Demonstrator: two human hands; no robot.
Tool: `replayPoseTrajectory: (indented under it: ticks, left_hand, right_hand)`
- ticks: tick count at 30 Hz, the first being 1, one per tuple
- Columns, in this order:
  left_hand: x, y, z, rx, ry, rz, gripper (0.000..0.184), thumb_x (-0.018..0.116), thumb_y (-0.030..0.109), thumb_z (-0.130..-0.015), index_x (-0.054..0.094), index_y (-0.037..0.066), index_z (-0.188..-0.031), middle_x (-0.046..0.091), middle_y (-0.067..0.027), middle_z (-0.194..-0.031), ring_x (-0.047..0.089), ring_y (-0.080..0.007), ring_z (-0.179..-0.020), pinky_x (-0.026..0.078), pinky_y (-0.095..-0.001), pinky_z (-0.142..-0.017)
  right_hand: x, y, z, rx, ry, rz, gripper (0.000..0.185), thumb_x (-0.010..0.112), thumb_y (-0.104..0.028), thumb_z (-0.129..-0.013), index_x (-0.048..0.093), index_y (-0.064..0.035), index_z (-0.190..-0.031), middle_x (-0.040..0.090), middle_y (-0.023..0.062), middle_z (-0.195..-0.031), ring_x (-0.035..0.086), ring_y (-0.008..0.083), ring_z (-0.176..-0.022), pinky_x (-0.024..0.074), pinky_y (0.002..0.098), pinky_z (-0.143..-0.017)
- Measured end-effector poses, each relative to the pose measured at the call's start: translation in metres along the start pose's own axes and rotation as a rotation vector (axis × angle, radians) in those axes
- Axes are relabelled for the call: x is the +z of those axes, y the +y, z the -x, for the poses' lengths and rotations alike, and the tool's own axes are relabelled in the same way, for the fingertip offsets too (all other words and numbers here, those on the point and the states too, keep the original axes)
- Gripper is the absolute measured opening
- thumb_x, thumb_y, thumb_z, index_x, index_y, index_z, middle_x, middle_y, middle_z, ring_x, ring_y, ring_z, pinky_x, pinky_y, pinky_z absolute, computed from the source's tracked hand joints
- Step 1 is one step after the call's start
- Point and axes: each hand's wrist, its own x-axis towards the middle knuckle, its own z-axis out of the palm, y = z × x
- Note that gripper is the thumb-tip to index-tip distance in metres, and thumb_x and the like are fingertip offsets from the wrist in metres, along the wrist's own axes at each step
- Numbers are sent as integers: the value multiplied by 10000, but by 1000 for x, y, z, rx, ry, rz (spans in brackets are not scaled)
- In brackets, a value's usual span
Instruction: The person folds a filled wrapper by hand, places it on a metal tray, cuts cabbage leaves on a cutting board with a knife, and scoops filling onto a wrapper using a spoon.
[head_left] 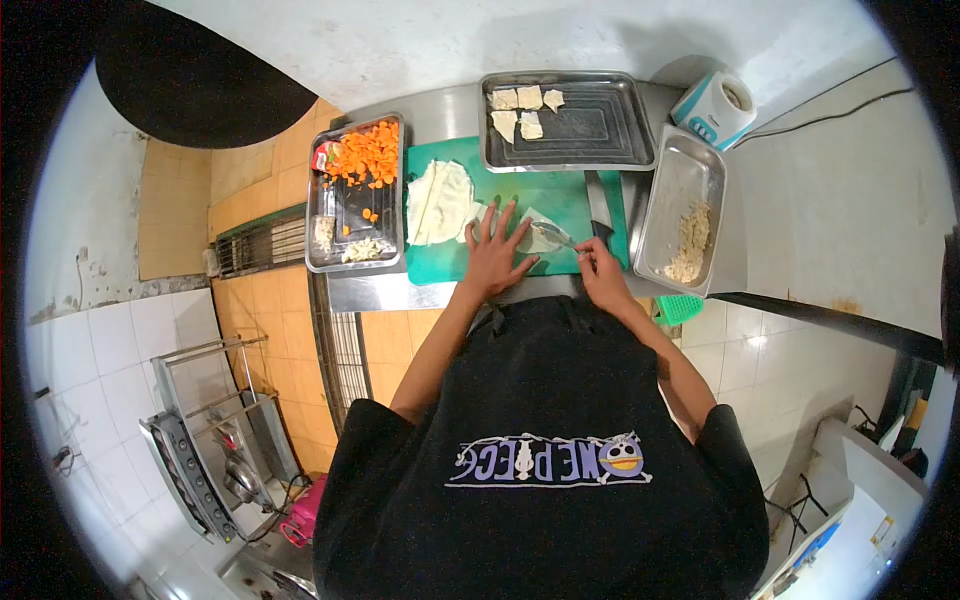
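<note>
On a green cutting board [508,185], my left hand [490,256] lies with its fingers spread, touching a pale dough piece [478,218]. My right hand [597,272] is closed around the handle of a spoon [553,234]. The spoon's bowl is over a small dough square [541,240] just right of my left hand. Flat dough sheets [440,203] lie stacked at the board's left. A knife [598,204] rests on the board's right part, its dark handle close to my right hand.
Behind the board is a metal tray [600,160] with several dough pieces. A left tray [397,210] holds orange carrot slices and pale chopped bits. The right tray [718,180] holds a crumbly beige filling. A paper roll [714,108] stands at the back right.
</note>
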Motion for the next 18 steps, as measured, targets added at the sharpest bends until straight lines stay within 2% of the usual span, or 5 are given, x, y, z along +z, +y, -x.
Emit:
replayPoseTrajectory:
  ticks: [2,4,7,10,18]
  left_hand:
    - [3,-2,-5,13,27,-27,615,592,565,-994,538,248,-1517,246,-83,-1722,172,-369,-1586,187,-712,-1148]
    - [4,-4,-9,-1,99,-9,478,614,461,-1014,615,256,-1445,307,-75,-1697,206,-365,-1574,220,-707,-1128]
    - [2,-2,-17,-30,133,71,389,665,372,-995,676,274,-1371,364,-64,-1669,237,-362,-1562,233,-697,-1116]
    - [1,1,-21,-49,135,125,381,718,334,-954,700,307,-1333,378,-54,-1664,249,-359,-1559,220,-684,-1124]
    - [5,-1,-22,-58,147,135,414,738,341,-928,711,366,-1340,380,-49,-1670,250,-352,-1563,207,-655,-1128]
  right_hand:
    - [-1,1,0,12,4,-4,197,593,-132,-1027,586,-40,-1201,707,200,-1066,700,350,-1010,532,444,-882]
    - [-1,3,-1,-14,-1,-21,203,595,-136,-1027,585,-39,-1205,709,196,-1045,703,340,-992,534,444,-875]
    - [-2,6,-2,38,2,-39,204,593,-141,-1029,582,-38,-1205,713,202,-1031,708,345,-978,538,442,-868]
    - [-2,8,-3,45,1,-40,208,595,-144,-1029,581,-38,-1207,714,206,-1016,711,348,-968,540,444,-862]
    - [-1,7,-3,18,-1,-30,207,586,-150,-1033,582,-35,-1206,713,189,-1034,711,330,-990,535,441,-875]
